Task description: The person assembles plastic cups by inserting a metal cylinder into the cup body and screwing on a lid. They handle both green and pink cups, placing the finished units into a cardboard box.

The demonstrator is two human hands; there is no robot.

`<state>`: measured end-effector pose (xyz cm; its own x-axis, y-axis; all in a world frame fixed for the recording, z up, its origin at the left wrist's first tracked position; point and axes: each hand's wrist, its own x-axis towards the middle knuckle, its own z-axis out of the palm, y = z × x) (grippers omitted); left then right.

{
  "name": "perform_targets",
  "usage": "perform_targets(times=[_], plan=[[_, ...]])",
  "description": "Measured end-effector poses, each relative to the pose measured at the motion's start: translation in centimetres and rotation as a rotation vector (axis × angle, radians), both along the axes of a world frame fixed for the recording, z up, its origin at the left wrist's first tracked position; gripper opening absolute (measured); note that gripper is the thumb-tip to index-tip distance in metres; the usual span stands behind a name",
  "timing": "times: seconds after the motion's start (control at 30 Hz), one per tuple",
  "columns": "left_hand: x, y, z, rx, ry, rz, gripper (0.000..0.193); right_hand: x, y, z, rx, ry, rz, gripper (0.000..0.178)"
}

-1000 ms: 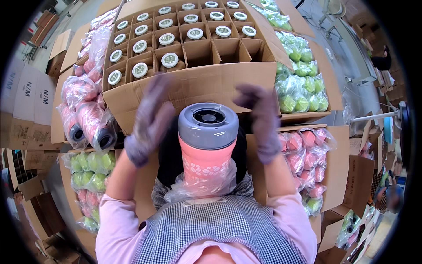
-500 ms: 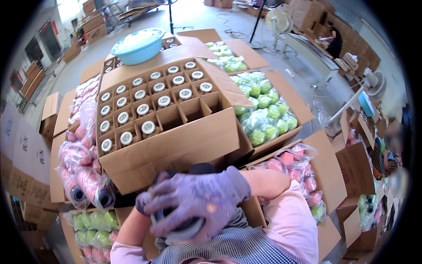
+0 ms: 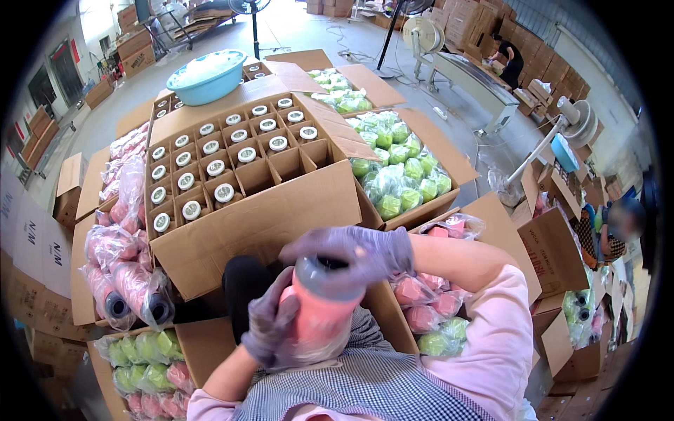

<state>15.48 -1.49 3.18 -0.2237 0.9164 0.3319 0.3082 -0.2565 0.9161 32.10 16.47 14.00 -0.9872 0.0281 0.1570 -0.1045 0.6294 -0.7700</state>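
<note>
In front of my lap is a pink bottle [image 3: 321, 317] with a grey top band and a dark opening, tilted slightly. My left hand [image 3: 272, 319], in a purple-grey work glove, wraps round its left side. Gloved alike, my right hand [image 3: 361, 256] reaches across the bottle's top; its fingers are smeared by motion, so their grip is unclear. Just beyond stands an open carton [image 3: 256, 224] with cardboard dividers. Round-lidded containers [image 3: 246, 154] fill many of its cells, and several cells at the near right hold nothing.
Pink wrapped bottles [image 3: 133, 281] lie at left. Green wrapped items [image 3: 400, 165] fill a carton at right, with pink wrapped items [image 3: 421, 302] nearer. A blue basin [image 3: 210, 81] sits on a far carton. Another person [image 3: 510, 62] works at the back right.
My right hand has lifted and moved right, uncovering the pink bottle. My left hand now shows on the bottle's side. The whole view has shifted slightly.
</note>
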Motion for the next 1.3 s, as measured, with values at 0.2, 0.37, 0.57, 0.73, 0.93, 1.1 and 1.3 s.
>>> perform_targets(times=[0.2,0.37,0.57,0.73,0.93,1.1,1.3], plan=[[-2.3,-2.1,1.3,-0.019,-0.148,-0.205,0.056,0.0,-1.9,2.4,0.502,0.072,0.018,0.064],[2.7,-1.8,1.5,-0.246,0.250,0.105,0.067,-0.5,-0.6,-0.3,0.466,-0.335,-0.077,0.049],[-1.3,-2.6,2.1,-0.137,-0.119,-0.077,0.058,-0.8,-1.5,1.7,0.447,0.017,0.130,0.074],[-1.0,-2.9,1.8,-0.114,0.059,-0.098,0.065,-1.5,-1.9,1.8,0.597,-0.180,0.012,0.068],[3.1,-2.7,0.2,-0.127,0.378,0.142,0.066,-2.5,1.2,-3.7,0.565,-0.275,0.100,0.064],[-1.8,-3.5,1.2,-0.110,-0.287,-0.118,0.068,-2.6,-0.9,3.0,0.479,-0.005,0.207,0.085],[0.2,-2.9,1.2,0.039,0.212,0.005,0.072,-3.4,-0.9,0.7,0.512,-0.336,-0.043,0.065]])
